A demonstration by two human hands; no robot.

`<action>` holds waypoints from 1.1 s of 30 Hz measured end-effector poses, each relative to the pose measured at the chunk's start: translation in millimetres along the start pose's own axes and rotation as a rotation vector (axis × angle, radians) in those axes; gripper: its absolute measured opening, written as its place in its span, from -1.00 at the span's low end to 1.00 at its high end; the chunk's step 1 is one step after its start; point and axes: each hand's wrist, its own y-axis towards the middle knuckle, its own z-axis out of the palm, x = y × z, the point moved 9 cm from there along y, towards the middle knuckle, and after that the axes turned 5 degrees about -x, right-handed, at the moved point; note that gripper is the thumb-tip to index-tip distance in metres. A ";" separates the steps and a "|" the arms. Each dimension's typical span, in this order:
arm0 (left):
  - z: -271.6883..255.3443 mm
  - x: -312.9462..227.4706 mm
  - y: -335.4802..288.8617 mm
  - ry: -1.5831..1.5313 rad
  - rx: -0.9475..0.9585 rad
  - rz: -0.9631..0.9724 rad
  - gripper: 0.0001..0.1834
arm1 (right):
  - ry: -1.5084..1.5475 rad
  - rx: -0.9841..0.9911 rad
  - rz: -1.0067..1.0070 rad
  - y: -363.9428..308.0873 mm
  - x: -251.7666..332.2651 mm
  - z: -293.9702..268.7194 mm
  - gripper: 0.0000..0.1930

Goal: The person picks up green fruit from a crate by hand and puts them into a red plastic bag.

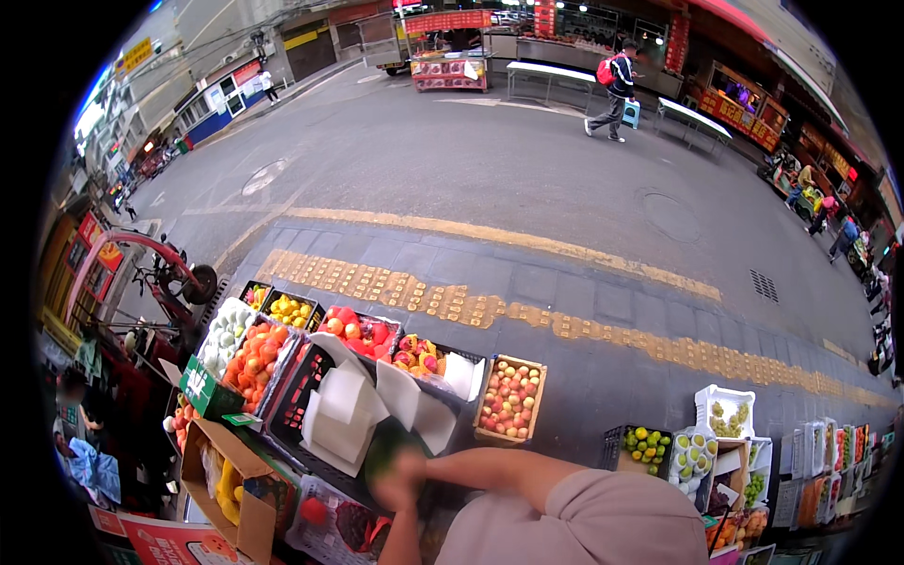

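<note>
Here a blurred green thing (381, 446) lies just beyond the hands' grip (399, 478), clamped or apart I can't tell

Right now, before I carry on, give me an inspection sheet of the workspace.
Surface: black crate, white sheets on it.
Job's things: dark green item at the hands; blurred, kind unclear.
Clutter: orange-coloured fruit, apples and a cardboard box nearby.
Grip: left hand and right hand close together; hold unclear.
Cables: nothing seen near the hands.
Surroundings: grey street; walker with a red backpack.
</note>
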 end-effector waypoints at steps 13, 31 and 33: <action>3.7 -9.7 7.9 0.347 0.032 0.238 -0.65 | 0.255 -0.171 -0.621 -157.8 64.6 -109.1 -0.68; 141.9 -499.1 -282.6 0.071 0.772 1.106 -0.61 | 0.388 -0.526 0.305 -223.4 -487.9 -337.0 -0.63; 149.2 -513.1 -301.8 0.078 0.805 1.135 -0.60 | 0.376 -0.807 0.572 -298.2 -589.8 -330.7 -0.63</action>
